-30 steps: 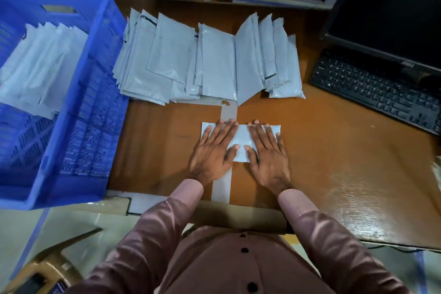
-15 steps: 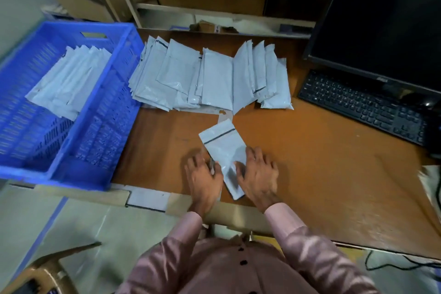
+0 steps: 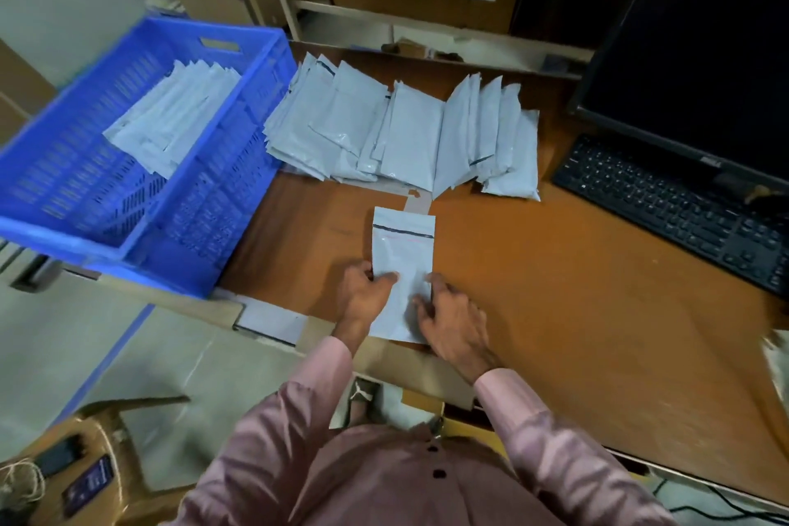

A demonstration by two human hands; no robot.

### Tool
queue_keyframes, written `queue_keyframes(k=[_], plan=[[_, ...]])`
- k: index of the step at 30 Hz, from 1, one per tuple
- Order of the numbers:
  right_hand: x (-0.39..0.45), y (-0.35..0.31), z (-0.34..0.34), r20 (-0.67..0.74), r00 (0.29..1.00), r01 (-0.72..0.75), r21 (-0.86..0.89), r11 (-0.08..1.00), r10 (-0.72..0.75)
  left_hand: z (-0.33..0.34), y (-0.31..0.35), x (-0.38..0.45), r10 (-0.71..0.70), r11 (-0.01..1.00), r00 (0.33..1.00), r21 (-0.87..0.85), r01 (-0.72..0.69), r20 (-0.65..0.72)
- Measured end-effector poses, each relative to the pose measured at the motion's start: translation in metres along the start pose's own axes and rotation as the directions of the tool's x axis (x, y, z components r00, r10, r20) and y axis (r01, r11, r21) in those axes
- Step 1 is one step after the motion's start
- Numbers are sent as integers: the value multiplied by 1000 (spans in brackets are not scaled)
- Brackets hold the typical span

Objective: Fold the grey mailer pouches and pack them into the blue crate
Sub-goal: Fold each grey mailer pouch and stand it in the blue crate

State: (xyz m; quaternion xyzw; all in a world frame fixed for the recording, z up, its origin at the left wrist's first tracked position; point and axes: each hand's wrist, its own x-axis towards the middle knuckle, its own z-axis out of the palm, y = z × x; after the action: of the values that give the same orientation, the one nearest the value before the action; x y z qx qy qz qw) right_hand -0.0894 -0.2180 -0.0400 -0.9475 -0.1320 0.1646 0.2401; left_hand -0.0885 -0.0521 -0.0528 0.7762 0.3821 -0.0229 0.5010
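Mailer pouch [image 3: 403,265] on the near part of the worktop [image 3: 555,290] is a different shape than a second ago: back then it was a short wide strip pressed flat under both palms, half a second ago it was skewed at an angle, and now it lies straight and long, pointing away from the person, dark seal line across its far end. So I'd guess it's being squared up for a fold, not ready to pack yet.

Going left to right: blue crate [image 3: 222,222] on the left already has a bundle of folded pouches in it. Left hand [image 3: 367,297] pinches the pouch's left edge, thumb on top. Right hand [image 3: 454,318] has curled fingers pressing on its near right side. The pouch itself is pale grey, thin, a bit glossy. The unfolded stack [image 3: 401,137] sits fanned out just beyond.
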Motion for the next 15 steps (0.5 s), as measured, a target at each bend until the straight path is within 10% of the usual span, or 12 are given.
queue_keyframes(k=[15], plan=[[95, -105, -80, -229, 844, 492, -25, 870, -484, -154, 110, 50, 447, 770, 881, 435, -466, 153]])
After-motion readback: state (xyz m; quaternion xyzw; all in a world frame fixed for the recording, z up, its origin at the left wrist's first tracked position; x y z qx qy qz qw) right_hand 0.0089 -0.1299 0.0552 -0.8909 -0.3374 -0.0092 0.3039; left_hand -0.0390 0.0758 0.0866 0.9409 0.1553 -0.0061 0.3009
